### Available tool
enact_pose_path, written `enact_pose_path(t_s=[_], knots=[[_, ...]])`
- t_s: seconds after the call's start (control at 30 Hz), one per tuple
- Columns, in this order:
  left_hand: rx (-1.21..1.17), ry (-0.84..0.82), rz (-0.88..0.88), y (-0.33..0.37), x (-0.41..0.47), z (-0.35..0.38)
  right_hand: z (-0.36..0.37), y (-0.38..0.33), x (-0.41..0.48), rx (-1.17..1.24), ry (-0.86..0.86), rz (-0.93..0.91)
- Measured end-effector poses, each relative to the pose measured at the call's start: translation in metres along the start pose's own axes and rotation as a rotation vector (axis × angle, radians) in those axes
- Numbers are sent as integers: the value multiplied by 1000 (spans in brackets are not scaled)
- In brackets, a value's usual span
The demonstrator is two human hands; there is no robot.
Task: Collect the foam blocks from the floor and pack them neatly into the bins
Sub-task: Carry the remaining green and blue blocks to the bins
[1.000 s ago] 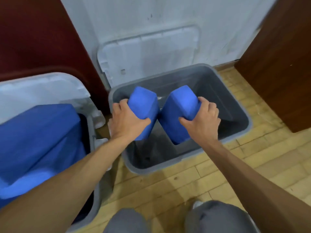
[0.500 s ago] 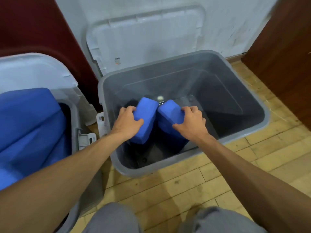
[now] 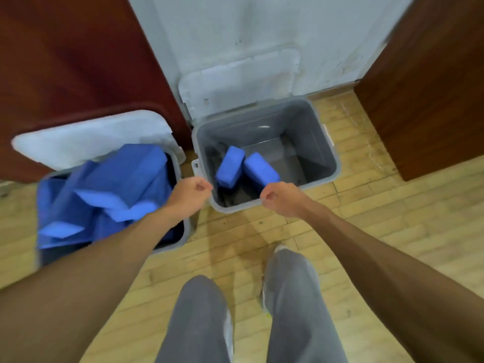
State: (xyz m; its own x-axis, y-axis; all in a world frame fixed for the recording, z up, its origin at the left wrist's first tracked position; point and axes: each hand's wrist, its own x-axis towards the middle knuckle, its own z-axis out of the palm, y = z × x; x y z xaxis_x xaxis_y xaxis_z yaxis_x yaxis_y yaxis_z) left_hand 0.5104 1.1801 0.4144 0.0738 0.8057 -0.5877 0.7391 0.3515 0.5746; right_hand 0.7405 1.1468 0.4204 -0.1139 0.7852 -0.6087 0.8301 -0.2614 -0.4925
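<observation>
Hovering at the near rim of the right bin [image 3: 337, 166], the left hand [image 3: 192, 191] and right hand [image 3: 279, 199] are both empty, fingers curled in and forearms stretched forward. Inside, just ahead and below, lie the left block [image 3: 230, 166], nearer the left hand, and the right block [image 3: 260, 170], nearer the right hand. Their long axes splay apart toward the person, with the far ends touching. The left bin [image 3: 184, 231] is heaped with blue foam.

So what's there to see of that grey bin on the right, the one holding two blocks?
The grey bin is an open rectangular plastic tub with rounded corners and a lipped rim, standing upright on the wooden floor. Inside, two blue foam blocks lie tilted and touching at its left. A white lid stands behind it against the wall.
</observation>
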Motion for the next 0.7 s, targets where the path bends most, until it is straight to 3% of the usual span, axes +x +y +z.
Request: enact_pose_path(t_s=[0.1, 0.17, 0.23, 0.3, 0.43, 0.6, 0.7], knots=[[-33, -17, -50, 20, -97, -51, -37, -59, -86, 18, -22, 33], [-89, 64, -61, 33, -162, -78, -54, -91, -141, 59, -12, 31], [-227, 156, -69, 45, -222, -97, -63, -116, -191, 156, 18, 25], [-343, 140, -95, 47, -274, -103, -62, -130, -233, 229, 26, 37], [-400, 57, -190, 15, -350, -87, -40, -121, -287, 292, -70, 90], [-547, 114, -482, -53, -440, -35, 6, -67, -334, 465, -131, 245], [-623, 163, -639, -84, -498, 7, 29, -32, -354, 416, -242, 297]])
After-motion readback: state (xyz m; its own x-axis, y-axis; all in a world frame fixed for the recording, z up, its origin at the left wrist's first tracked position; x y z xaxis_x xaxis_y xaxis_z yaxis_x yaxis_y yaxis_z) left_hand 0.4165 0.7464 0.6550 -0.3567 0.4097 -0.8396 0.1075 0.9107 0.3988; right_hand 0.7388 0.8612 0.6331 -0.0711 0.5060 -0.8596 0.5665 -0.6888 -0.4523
